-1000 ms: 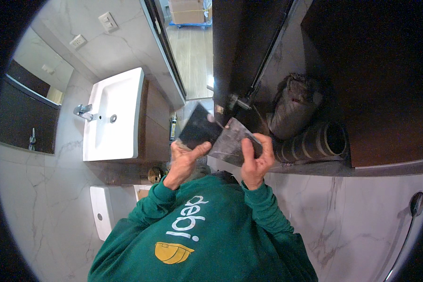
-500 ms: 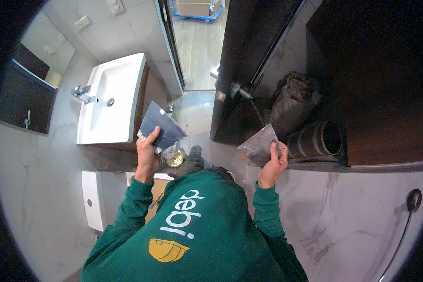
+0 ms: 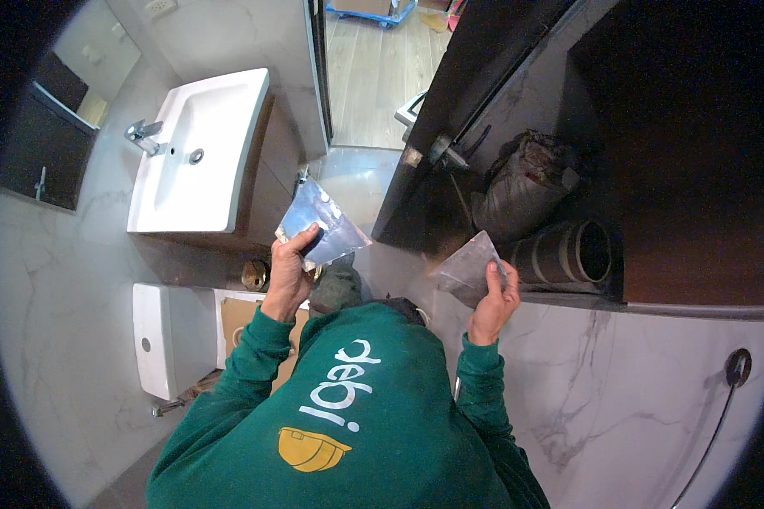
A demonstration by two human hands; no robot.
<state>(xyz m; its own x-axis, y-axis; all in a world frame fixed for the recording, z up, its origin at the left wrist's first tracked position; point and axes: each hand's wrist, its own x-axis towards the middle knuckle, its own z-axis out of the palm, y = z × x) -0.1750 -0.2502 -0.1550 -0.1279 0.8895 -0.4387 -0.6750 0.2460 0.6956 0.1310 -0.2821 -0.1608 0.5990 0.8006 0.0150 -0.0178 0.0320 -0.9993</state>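
Left hand (image 3: 289,276): gripping a shiny pouch (image 3: 318,222), held up near the sink (image 3: 197,153).
Right hand (image 3: 494,297): pinching a clear bag (image 3: 467,267), just beside the dark pipe (image 3: 564,253).
Pouch and bag: well apart.

Shiny silver-blue pouch (image 3: 321,224) in left hand (image 3: 290,273), clear bag (image 3: 469,268) in right hand (image 3: 493,299).

Between the white washbasin (image 3: 197,153) and the dark door (image 3: 450,144) an open strip of pale floor (image 3: 356,182) runs toward the doorway, free for passage. On the right, the wrapped bundle (image 3: 526,182) and the ribbed duct pipe (image 3: 564,254) crowd the dark ledge (image 3: 688,293). The toilet cistern (image 3: 157,339) blocks the lower left.
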